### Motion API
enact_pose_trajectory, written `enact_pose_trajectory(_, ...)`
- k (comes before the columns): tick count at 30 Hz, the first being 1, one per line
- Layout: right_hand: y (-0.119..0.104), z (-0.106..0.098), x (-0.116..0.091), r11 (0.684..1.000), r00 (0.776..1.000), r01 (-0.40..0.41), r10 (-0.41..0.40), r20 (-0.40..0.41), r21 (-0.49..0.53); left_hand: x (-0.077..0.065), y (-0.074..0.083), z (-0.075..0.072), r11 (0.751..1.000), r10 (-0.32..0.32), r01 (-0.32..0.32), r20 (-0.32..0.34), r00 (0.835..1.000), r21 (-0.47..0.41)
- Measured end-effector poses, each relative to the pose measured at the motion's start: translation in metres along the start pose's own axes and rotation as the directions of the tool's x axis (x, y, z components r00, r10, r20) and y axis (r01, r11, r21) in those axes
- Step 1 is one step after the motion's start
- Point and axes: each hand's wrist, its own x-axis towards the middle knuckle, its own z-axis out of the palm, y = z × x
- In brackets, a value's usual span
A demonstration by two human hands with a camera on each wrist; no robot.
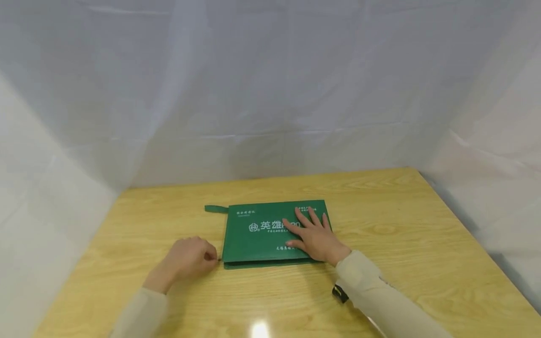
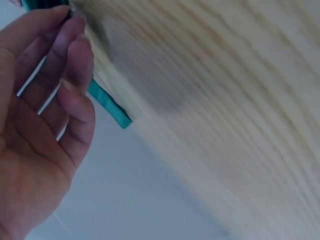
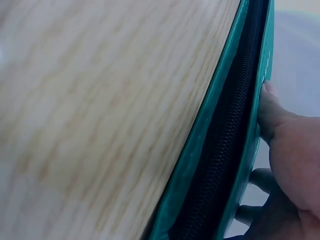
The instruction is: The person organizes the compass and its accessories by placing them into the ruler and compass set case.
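Observation:
A flat green zip case (image 1: 258, 246) with white lettering lies on the table. Dark zipper teeth (image 3: 225, 145) run along its near edge in the right wrist view. At the case's near left corner, my left hand (image 1: 188, 258) pinches a small zipper pull (image 1: 220, 259) between thumb and finger; the fingertips mostly hide it. My right hand (image 1: 318, 238) rests on the right part of the top cover, fingers spread and covering some of the lettering. From the far left corner a green wrist strap (image 1: 216, 209) sticks out to the left.
The case sits on a light wooden table (image 1: 393, 225). White sheeting (image 1: 270, 94) hangs behind the table and along both sides. Beneath the right sleeve (image 1: 372, 281) a black strap piece (image 1: 339, 293) shows. A bright reflection lies near the table's front.

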Motion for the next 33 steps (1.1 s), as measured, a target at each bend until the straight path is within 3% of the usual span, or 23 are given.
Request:
enact_pose_trajectory(6, 0.000, -0.002, -0.002, 1.000, 1.000, 0.015, -0.015, -0.004, 0.025, 0.010, -0.012, 0.000, 1.000, -0.008, 0.008, -0.021, 1.000, 0.005)
enact_pose_trajectory(20, 0.005, 0.003, -0.005, 0.998, 1.000, 0.007, -0.008, 0.024, 0.057, 0.052, -0.028, -0.002, 0.991, -0.129, 0.129, 0.012, 0.992, 0.032)
enact_pose_trajectory(26, 0.007, 0.003, -0.004, 0.998, 1.000, 0.017, -0.018, 0.023, 0.059, 0.068, -0.033, -0.003, 0.978, -0.207, 0.207, -0.019, 0.978, 0.039)
enact_pose_trajectory(33, 0.004, 0.006, -0.003, 0.997, 0.999, 0.032, -0.034, 0.028, 0.068, 0.080, -0.037, 0.003, 0.946, -0.319, 0.321, -0.046, 0.947, 0.036)
